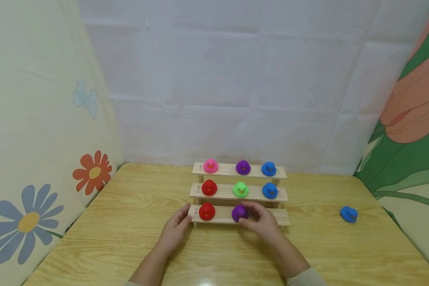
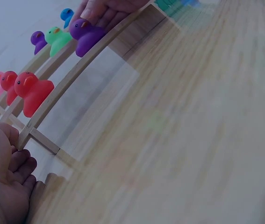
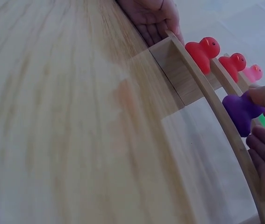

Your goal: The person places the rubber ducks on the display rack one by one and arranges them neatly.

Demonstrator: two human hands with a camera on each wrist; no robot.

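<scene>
In the head view, a three-tier wooden rack [image 1: 219,219] holds small rubber ducks. My right hand [image 1: 266,225] pinches a purple duck [image 1: 238,213] between thumb and fingers at the middle of the lowest shelf. The duck's base sits right at the board in the right wrist view [image 3: 237,114]. My left hand [image 1: 173,230] touches the left end of that same shelf, its fingers relaxed; the left wrist view shows the thumb side against the board's end. Between the hands, a red duck [image 1: 207,211] stands near the shelf's left end.
On the middle shelf stand a red duck [image 1: 209,187], a green duck [image 1: 241,190] and a blue duck [image 1: 270,190]. Pink [image 1: 211,166], purple [image 1: 243,167] and blue ducks [image 1: 269,169] line the top shelf. Another blue duck [image 1: 349,214] lies on the table [image 1: 321,246] at right.
</scene>
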